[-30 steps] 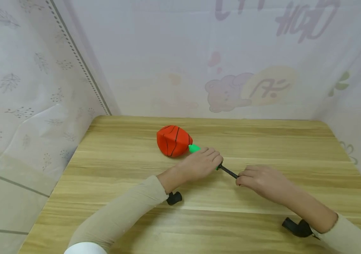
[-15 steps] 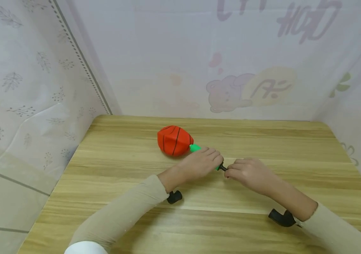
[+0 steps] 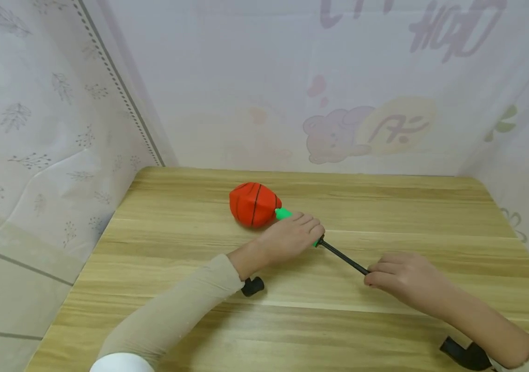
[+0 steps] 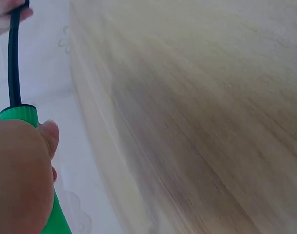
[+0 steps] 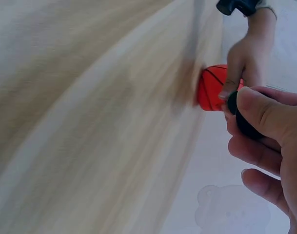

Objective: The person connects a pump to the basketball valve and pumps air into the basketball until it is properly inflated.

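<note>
A red ball (image 3: 253, 205) with black lines sits toward the back of the table, its skin creased and dented. The green barrel (image 3: 283, 213) of a hand pump meets the ball at its right side. My left hand (image 3: 290, 235) wraps round this barrel, as the left wrist view also shows from close by. A long stretch of black rod (image 3: 342, 256) sticks out of the barrel toward the lower right. At its far end my right hand (image 3: 406, 279) grips the pump's black handle (image 5: 248, 124), thumb on top and fingers underneath; the head view hides the handle.
The wooden table (image 3: 190, 325) has a pale printed curtain (image 3: 227, 93) behind it and on both sides. Black wrist mounts show under the left forearm (image 3: 252, 285) and under the right forearm (image 3: 466, 354), low over the tabletop.
My right hand first slid the rod into the barrel toward my left hand, then drew it back out to the lower right, farther than before. My left hand and the ball hardly moved.
</note>
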`<state>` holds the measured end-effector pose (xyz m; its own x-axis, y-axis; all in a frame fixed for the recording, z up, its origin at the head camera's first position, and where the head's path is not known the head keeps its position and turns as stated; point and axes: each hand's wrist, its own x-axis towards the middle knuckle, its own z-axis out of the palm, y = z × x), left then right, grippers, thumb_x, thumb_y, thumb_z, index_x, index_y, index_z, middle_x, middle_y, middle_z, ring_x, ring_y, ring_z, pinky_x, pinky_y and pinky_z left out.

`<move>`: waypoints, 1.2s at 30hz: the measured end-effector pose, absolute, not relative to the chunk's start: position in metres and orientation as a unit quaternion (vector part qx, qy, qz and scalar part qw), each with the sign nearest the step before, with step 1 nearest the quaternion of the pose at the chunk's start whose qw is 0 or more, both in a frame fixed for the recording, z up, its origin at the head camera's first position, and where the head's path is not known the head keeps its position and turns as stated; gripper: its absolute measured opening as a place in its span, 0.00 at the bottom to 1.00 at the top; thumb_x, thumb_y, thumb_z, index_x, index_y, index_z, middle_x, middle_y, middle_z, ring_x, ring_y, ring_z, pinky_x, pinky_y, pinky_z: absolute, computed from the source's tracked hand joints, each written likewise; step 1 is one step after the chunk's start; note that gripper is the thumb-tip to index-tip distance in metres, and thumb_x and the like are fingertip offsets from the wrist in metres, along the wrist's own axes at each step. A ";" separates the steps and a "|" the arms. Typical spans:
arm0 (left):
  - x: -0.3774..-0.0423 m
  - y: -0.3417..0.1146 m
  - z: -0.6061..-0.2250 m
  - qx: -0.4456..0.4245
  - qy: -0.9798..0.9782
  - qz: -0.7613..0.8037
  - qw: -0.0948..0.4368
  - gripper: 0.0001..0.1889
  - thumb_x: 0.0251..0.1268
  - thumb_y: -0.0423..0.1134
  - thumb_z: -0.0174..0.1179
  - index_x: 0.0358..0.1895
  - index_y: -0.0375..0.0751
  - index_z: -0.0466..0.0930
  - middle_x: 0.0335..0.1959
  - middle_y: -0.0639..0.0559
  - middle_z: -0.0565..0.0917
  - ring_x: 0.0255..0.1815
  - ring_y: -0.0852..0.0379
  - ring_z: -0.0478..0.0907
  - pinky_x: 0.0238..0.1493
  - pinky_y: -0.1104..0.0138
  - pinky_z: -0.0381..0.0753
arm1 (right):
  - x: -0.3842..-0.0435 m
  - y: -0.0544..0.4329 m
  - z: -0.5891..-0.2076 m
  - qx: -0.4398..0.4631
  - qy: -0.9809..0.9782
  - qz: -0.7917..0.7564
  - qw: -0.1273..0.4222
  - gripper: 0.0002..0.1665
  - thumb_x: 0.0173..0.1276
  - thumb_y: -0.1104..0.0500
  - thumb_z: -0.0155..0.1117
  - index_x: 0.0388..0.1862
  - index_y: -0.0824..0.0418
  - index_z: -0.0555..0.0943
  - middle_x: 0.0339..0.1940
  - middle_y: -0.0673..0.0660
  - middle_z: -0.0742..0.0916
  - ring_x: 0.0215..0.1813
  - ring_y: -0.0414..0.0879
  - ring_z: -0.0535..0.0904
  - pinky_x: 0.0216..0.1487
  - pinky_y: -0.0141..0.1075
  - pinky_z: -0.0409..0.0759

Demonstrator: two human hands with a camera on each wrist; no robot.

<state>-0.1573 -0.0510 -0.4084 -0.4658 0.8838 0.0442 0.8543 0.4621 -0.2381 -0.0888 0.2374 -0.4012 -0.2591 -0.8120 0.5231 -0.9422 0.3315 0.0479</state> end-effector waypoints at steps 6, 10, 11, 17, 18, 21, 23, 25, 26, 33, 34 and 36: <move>-0.157 -0.047 -0.408 -0.507 -0.855 0.083 0.075 0.09 0.81 0.36 0.45 0.56 0.44 0.71 0.51 0.54 0.76 0.53 0.57 0.71 0.57 0.67 0.70 | -0.089 0.240 -0.400 0.557 -0.787 0.135 0.226 0.27 0.85 0.49 0.41 0.33 0.52 0.86 0.32 0.45 0.88 0.32 0.38 0.83 0.32 0.29 0.82; -0.156 -0.044 -0.409 -0.503 -0.854 0.096 0.087 0.10 0.82 0.37 0.44 0.57 0.43 0.71 0.51 0.54 0.76 0.53 0.57 0.71 0.58 0.66 0.70 | -0.100 0.229 -0.398 0.566 -0.788 0.119 0.212 0.30 0.86 0.50 0.36 0.35 0.53 0.86 0.33 0.46 0.88 0.33 0.40 0.83 0.33 0.30 0.81; -0.156 -0.044 -0.410 -0.502 -0.854 0.099 0.091 0.10 0.83 0.37 0.44 0.57 0.44 0.71 0.51 0.54 0.76 0.54 0.57 0.71 0.58 0.67 0.70 | -0.103 0.225 -0.398 0.569 -0.787 0.118 0.207 0.29 0.85 0.51 0.36 0.36 0.54 0.86 0.34 0.46 0.88 0.34 0.40 0.83 0.33 0.31 0.81; -0.157 -0.043 -0.412 -0.498 -0.854 0.107 0.107 0.09 0.82 0.38 0.44 0.56 0.44 0.72 0.50 0.55 0.76 0.53 0.57 0.72 0.56 0.67 0.70 | -0.125 0.203 -0.399 0.582 -0.780 0.113 0.200 0.05 0.67 0.61 0.64 0.39 0.56 0.86 0.35 0.47 0.89 0.35 0.41 0.83 0.33 0.31 0.81; -0.157 -0.043 -0.412 -0.499 -0.853 0.105 0.108 0.09 0.82 0.38 0.44 0.55 0.44 0.72 0.49 0.55 0.76 0.53 0.57 0.71 0.56 0.67 0.70 | -0.128 0.200 -0.399 0.582 -0.779 0.112 0.202 0.06 0.64 0.62 0.66 0.39 0.56 0.86 0.35 0.46 0.89 0.35 0.41 0.83 0.33 0.31 0.81; -0.157 -0.043 -0.411 -0.504 -0.850 0.103 0.111 0.09 0.83 0.38 0.43 0.55 0.44 0.72 0.49 0.55 0.76 0.53 0.57 0.72 0.57 0.67 0.70 | -0.135 0.190 -0.400 0.581 -0.778 0.112 0.209 0.05 0.65 0.62 0.67 0.38 0.56 0.86 0.35 0.46 0.88 0.34 0.40 0.83 0.33 0.30 0.81; -0.157 -0.044 -0.410 -0.506 -0.850 0.098 0.110 0.09 0.83 0.38 0.43 0.55 0.44 0.72 0.50 0.54 0.76 0.53 0.57 0.72 0.57 0.67 0.70 | -0.137 0.186 -0.400 0.579 -0.778 0.118 0.214 0.06 0.71 0.59 0.63 0.37 0.55 0.86 0.34 0.46 0.88 0.34 0.39 0.83 0.33 0.29 0.81; -0.156 -0.045 -0.408 -0.509 -0.849 0.096 0.107 0.09 0.83 0.38 0.43 0.55 0.44 0.72 0.50 0.54 0.76 0.53 0.57 0.72 0.58 0.67 0.71 | -0.138 0.184 -0.400 0.578 -0.776 0.119 0.222 0.13 0.78 0.56 0.56 0.37 0.55 0.86 0.33 0.45 0.88 0.33 0.39 0.82 0.31 0.29 0.80; -0.156 -0.045 -0.407 -0.510 -0.849 0.095 0.105 0.09 0.83 0.38 0.43 0.55 0.44 0.72 0.50 0.54 0.76 0.53 0.57 0.72 0.58 0.67 0.71 | -0.137 0.184 -0.400 0.579 -0.775 0.118 0.226 0.17 0.81 0.55 0.52 0.36 0.55 0.86 0.33 0.45 0.88 0.32 0.39 0.82 0.31 0.29 0.80; -0.156 -0.048 -0.404 -0.511 -0.850 0.094 0.089 0.07 0.82 0.38 0.46 0.55 0.45 0.71 0.50 0.56 0.76 0.51 0.59 0.70 0.56 0.69 0.70 | -0.121 0.197 -0.394 0.582 -0.772 0.114 0.228 0.31 0.86 0.52 0.34 0.36 0.57 0.86 0.32 0.47 0.89 0.32 0.40 0.83 0.31 0.30 0.81; -0.156 -0.047 -0.404 -0.511 -0.850 0.092 0.088 0.07 0.82 0.38 0.46 0.55 0.45 0.71 0.50 0.56 0.76 0.52 0.59 0.70 0.56 0.69 0.70 | -0.117 0.201 -0.393 0.581 -0.774 0.113 0.224 0.32 0.86 0.52 0.34 0.36 0.56 0.86 0.32 0.47 0.89 0.32 0.41 0.84 0.31 0.31 0.81; -0.156 -0.047 -0.404 -0.514 -0.848 0.092 0.091 0.07 0.82 0.38 0.45 0.54 0.45 0.71 0.50 0.56 0.76 0.51 0.59 0.70 0.56 0.69 0.70 | -0.111 0.210 -0.390 0.578 -0.778 0.115 0.218 0.32 0.86 0.51 0.34 0.35 0.56 0.86 0.32 0.47 0.89 0.32 0.41 0.83 0.32 0.31 0.82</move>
<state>-0.1560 -0.0466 -0.4043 -0.4558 0.8881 0.0595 0.8549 0.4555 -0.2483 -0.1108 0.2095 -0.3895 -0.2359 -0.8497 0.4715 -0.9496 0.3047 0.0740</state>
